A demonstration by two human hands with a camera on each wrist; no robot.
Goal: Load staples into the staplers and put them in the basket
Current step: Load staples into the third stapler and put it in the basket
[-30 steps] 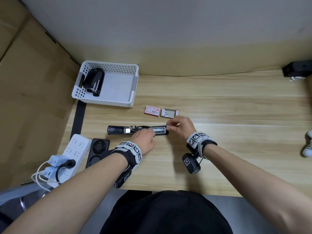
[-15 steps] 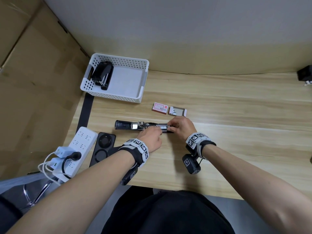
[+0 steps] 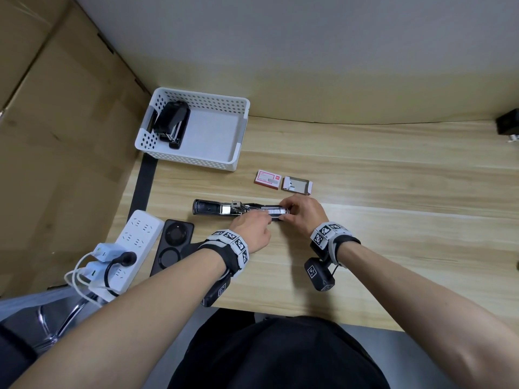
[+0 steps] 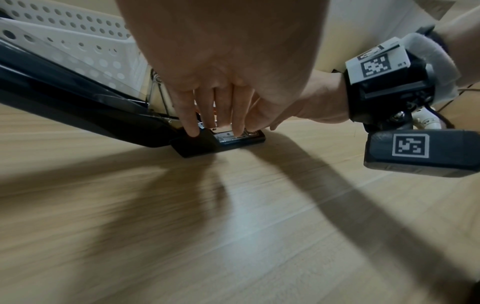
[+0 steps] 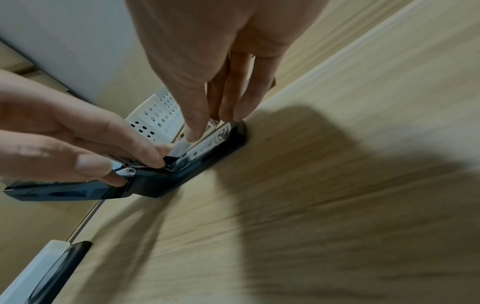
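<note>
A black stapler lies swung open flat on the wooden table, its metal magazine pointing right. My left hand pinches the stapler near the hinge, fingertips pressing on the base. My right hand pinches a staple strip at the magazine's right end, thumb on one side and fingers on the other. A white perforated basket stands at the back left with another black stapler inside. A red-and-white staple box and an opened box lie just behind the hands.
A white power strip with plugs and a black device lie at the front left. Cardboard walls the left side. A black object sits at the far right edge of the table.
My right hand has brought the staple strip left and down onto the magazine. My left hand has stayed on the stapler. The head view has shifted.
</note>
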